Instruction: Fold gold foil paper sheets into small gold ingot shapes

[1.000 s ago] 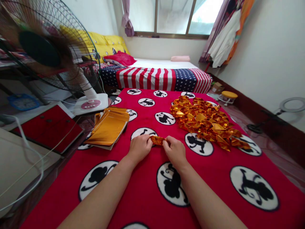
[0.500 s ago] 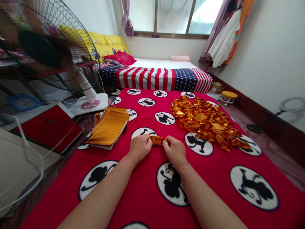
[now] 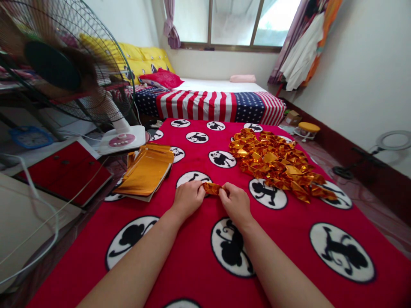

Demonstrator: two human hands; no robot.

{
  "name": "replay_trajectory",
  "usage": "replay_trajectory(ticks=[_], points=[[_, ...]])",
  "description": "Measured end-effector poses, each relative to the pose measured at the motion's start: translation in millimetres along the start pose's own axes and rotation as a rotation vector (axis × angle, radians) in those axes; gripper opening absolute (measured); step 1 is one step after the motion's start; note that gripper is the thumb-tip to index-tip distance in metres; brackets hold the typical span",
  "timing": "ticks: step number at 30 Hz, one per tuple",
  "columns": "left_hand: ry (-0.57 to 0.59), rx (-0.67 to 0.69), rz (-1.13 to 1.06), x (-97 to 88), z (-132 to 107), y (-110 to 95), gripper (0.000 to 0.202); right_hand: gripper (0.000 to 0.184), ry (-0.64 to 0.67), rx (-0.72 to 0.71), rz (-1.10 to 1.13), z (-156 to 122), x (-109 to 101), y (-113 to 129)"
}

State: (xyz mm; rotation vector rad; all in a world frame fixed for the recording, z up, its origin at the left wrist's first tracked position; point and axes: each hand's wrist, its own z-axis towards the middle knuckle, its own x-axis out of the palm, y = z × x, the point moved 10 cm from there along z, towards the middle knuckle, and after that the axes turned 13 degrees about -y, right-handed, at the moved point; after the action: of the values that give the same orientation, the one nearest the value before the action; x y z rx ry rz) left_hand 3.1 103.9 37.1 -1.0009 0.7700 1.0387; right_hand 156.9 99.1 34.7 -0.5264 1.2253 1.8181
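Observation:
A small folded piece of gold foil paper (image 3: 212, 188) is stretched between my two hands, just above or on the red cloth (image 3: 186, 265). My left hand (image 3: 189, 197) pinches its left end, with the fingertips partly hidden behind the hand. At the right end my right hand (image 3: 236, 202) is closed on the same piece, thumb and fingers together. A stack of flat gold foil sheets (image 3: 146, 169) lies to the left of my left hand. Beyond my right hand spreads a heap of folded gold foil pieces (image 3: 276, 160).
An electric fan (image 3: 122, 137) stands at the left, its blades blurred. A bed with a striped and starred cover (image 3: 199, 104) is at the back under the window. On the right floor are a yellow stool (image 3: 308, 127) and a ring light (image 3: 393, 140).

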Motion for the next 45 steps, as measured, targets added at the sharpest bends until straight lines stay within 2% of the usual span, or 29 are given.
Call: replay_trajectory(ticks=[9,45], points=[[0.02,-0.028,0.007,0.5,-0.5,0.9,0.028,0.019,0.007,0.007,-0.019,0.7,0.4,-0.1],[-0.012,0.005,0.012,0.4,-0.3,0.6,0.027,0.019,-0.005,0.009,0.006,0.8,-0.2,-0.7]])
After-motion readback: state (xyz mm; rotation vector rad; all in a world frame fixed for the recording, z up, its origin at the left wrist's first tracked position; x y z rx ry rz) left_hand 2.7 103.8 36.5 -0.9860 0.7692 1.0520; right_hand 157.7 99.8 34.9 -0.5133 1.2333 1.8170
